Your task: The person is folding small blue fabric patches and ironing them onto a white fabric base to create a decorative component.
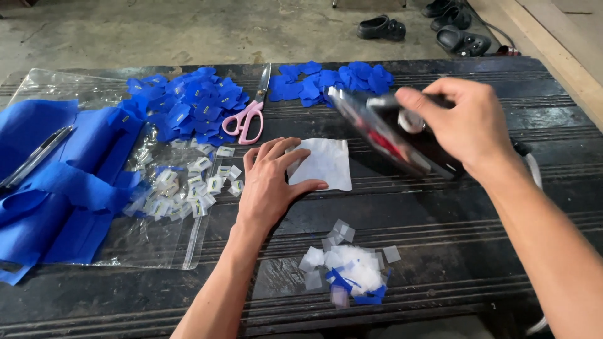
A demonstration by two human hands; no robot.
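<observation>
The left hand (269,182) lay flat and open, fingers spread on the near-left edge of a white fabric square (323,163) on the dark table (452,226), while the right hand (461,122) was wrapped around the handle of a blurred electric iron (383,135), tilted in the air just right of that square. Left of the square, a clear plastic bag (157,238) lay flat with small white tags (188,185) scattered on it. Both forearms reached in from the near edge.

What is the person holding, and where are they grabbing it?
The right hand holds a clothes iron by its top handle. The left hand holds nothing; it presses flat on a white cloth square.
</observation>
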